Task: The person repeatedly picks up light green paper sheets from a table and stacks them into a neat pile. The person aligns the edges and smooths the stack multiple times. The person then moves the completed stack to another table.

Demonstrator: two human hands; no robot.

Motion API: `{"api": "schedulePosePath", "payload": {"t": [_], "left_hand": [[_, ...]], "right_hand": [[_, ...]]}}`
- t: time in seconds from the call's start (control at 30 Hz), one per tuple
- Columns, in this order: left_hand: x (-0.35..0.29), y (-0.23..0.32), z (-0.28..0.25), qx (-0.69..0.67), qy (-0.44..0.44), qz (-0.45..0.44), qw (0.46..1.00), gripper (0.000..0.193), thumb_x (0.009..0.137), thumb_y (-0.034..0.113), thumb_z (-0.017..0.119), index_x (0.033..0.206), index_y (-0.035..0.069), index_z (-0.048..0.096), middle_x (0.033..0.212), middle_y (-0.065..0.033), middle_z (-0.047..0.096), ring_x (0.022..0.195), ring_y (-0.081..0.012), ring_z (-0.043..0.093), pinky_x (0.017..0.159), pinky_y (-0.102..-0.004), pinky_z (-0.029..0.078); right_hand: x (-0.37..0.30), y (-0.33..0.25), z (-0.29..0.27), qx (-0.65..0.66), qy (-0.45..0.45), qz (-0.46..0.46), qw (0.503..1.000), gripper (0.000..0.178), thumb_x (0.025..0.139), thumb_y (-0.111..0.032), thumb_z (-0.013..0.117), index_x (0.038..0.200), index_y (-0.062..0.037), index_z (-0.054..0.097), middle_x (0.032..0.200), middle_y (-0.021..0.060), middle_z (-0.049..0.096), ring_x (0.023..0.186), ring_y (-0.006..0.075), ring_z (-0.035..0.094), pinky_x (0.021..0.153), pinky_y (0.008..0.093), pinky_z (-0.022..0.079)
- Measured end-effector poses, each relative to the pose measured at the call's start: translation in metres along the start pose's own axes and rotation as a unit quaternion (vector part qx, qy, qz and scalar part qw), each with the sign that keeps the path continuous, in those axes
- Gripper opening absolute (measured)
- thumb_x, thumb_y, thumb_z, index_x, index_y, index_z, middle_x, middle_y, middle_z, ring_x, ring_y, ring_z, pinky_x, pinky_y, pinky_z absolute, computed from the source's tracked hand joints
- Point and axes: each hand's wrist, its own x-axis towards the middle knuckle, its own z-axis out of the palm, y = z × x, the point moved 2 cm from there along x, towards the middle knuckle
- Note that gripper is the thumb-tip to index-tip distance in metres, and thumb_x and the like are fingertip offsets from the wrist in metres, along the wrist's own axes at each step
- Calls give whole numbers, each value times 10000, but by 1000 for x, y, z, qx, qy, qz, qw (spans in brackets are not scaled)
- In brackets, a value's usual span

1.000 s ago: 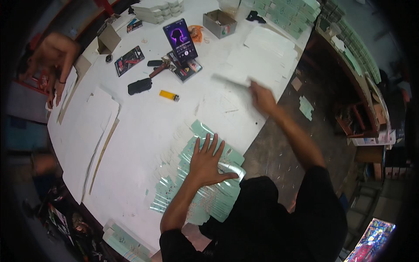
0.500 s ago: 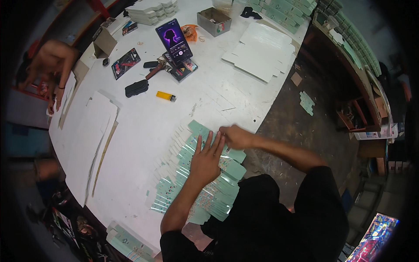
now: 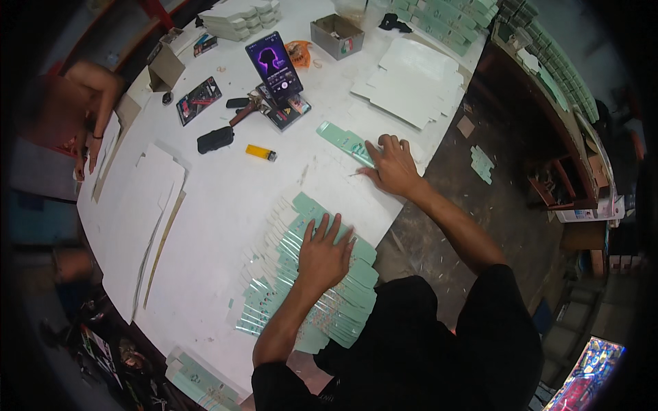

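Observation:
A fanned pile of flat, pale green printed cartons lies on the white table close to my body. Across the pile's upper part rests my left hand, palm down with its fingers spread. Farther up and to the right, my right hand has its thumb and forefinger about the near end of a single flat green carton. That carton lies slantwise on or just above the tabletop, apart from the pile, its near end partly hidden by the hand.
Beyond the hands are a yellow lighter, a black pouch, a propped phone and white card sheets. More sheets lie left. Another person works at the far left. The table's right edge is near my right hand.
My right hand has moved from the pile up and to the right, and a single green carton now lies with it there. My left hand stays on the pile, shifted slightly down.

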Motion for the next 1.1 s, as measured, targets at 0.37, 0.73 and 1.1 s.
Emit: {"api": "schedulePosePath", "payload": {"t": [0.37, 0.73, 1.1], "left_hand": [[5, 10, -25, 43, -62, 27, 997, 966, 815, 385, 783, 1645, 136, 356, 1722, -269, 194, 1594, -460, 201, 1251, -723, 56], [2, 1, -10, 1, 60, -11, 998, 548, 1038, 452, 572, 1434, 80, 641, 1546, -223, 535, 1449, -420, 471, 1215, -614, 265], [0, 0, -12, 0, 90, -6, 996, 526, 1046, 364, 566, 1490, 82, 580, 1598, -190, 482, 1504, -397, 405, 1256, -656, 172]], "right_hand": [[-13, 31, 47, 105, -173, 155, 967, 214, 958, -185, 667, 1087, -28, 734, 978, 247, 743, 912, 387, 731, 812, 487, 570], [-3, 2, -3, 136, -145, 98, 975, 343, 976, -236, 702, 1224, 0, 683, 1104, 201, 687, 1113, 355, 670, 1040, 506, 453], [-10, -32, 0, 219, -82, 112, 966, 416, 960, -30, 635, 1373, 17, 619, 1054, 249, 658, 889, 420, 683, 753, 481, 561]]}}
